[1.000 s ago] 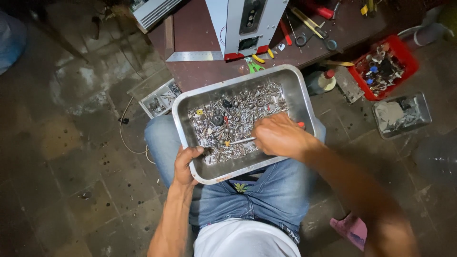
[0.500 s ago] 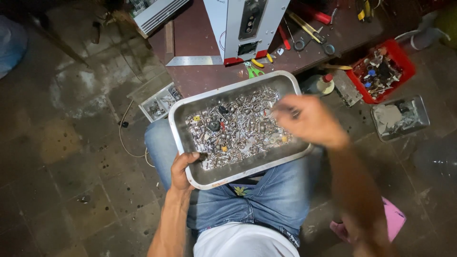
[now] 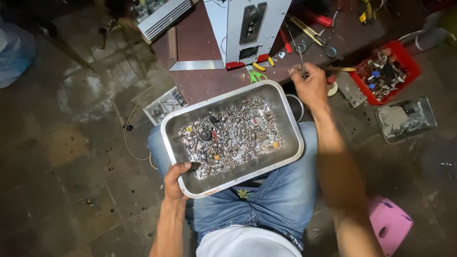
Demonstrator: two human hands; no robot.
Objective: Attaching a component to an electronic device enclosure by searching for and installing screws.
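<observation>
A rectangular metal tray [image 3: 177, 143] full of several screws, nuts and small metal parts [image 3: 231, 135] rests on my lap. My left hand [image 3: 177, 180] grips the tray's near left corner, thumb inside the rim. My right hand [image 3: 310, 85] is raised past the tray's far right corner, over the edge of a dark red low table [image 3: 200, 78]. It is closed around a thin metal tool [image 3: 301, 57] that points away from me.
On the table stand a white metal box [image 3: 247, 26], green-handled scissors [image 3: 256, 75], red and yellow hand tools and a metal square. A red bin of parts [image 3: 388, 71], a clear parts tray [image 3: 405, 118], a small compartment box [image 3: 164, 105] and a pink stool [image 3: 389, 223] sit on the floor.
My right hand left the tray's contents, lifted and swung out to the table's edge with the thin metal tool. The left hand kept its hold on the tray.
</observation>
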